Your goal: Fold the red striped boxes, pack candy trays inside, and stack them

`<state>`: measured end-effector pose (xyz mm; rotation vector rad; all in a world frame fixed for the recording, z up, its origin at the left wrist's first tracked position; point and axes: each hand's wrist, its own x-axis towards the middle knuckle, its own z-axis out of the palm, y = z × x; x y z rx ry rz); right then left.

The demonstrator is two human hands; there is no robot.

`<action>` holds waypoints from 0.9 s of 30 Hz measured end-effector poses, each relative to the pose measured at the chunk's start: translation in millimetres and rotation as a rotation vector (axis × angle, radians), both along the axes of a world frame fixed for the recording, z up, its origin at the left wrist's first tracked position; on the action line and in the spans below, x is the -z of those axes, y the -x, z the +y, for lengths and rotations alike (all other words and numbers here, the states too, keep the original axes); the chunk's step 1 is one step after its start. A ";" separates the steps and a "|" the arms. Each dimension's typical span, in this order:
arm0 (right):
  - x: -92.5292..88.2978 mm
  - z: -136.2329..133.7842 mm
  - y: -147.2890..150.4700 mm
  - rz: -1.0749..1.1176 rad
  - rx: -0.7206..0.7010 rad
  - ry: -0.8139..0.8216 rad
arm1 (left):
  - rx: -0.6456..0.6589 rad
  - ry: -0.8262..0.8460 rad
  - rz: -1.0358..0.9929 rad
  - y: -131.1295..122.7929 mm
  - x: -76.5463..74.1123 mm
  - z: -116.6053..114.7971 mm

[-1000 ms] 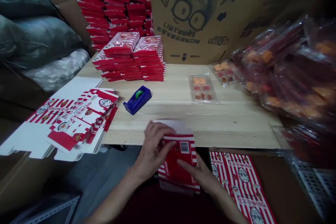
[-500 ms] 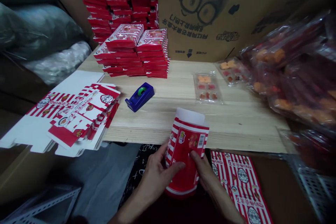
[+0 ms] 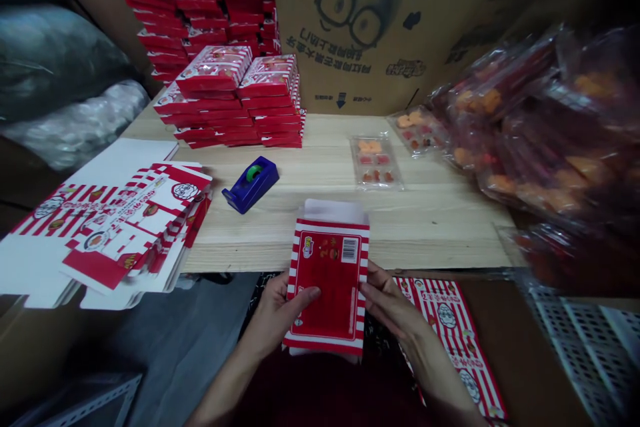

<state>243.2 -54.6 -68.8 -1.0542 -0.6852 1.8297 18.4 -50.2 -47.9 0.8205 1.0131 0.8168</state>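
A red and white striped carton (image 3: 330, 280), with a barcode and white end flaps, is held up in front of my body near the table's front edge. My left hand (image 3: 280, 310) grips its left side, thumb lying across the red face and fingers hidden behind. On the other side, my right hand (image 3: 393, 300) holds the right edge, its thumb at the border and the fingers partly hidden. Beyond the carton a blue tape dispenser (image 3: 251, 185) with green tape stands on the table. A clear tray of gummy candies (image 3: 376, 161) lies to the right.
Flat unfolded cartons (image 3: 130, 220) overlap at the left. Filled red boxes (image 3: 225, 103) are stacked at the back, before a large cardboard box (image 3: 350, 33). Bagged candy trays (image 3: 545, 140) pile up at the right. Striped printed card (image 3: 453, 333) lies below the table edge.
The carton has gone from rounded and bulging to flatter and squarer, its printed face turned toward me. My right thumb has shifted from its face to the right edge. The camera view has turned slightly right.
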 end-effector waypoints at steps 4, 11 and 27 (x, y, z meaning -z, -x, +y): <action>9.1 -8.0 3.6 0.036 0.029 0.056 | -0.052 -0.127 0.078 6.8 9.4 8.2; 22.7 -24.6 4.2 0.073 -0.058 0.126 | -0.225 -0.279 0.196 20.0 12.4 31.6; -14.9 20.3 9.9 -0.249 0.154 -0.301 | -0.262 -0.269 0.186 13.5 19.7 58.7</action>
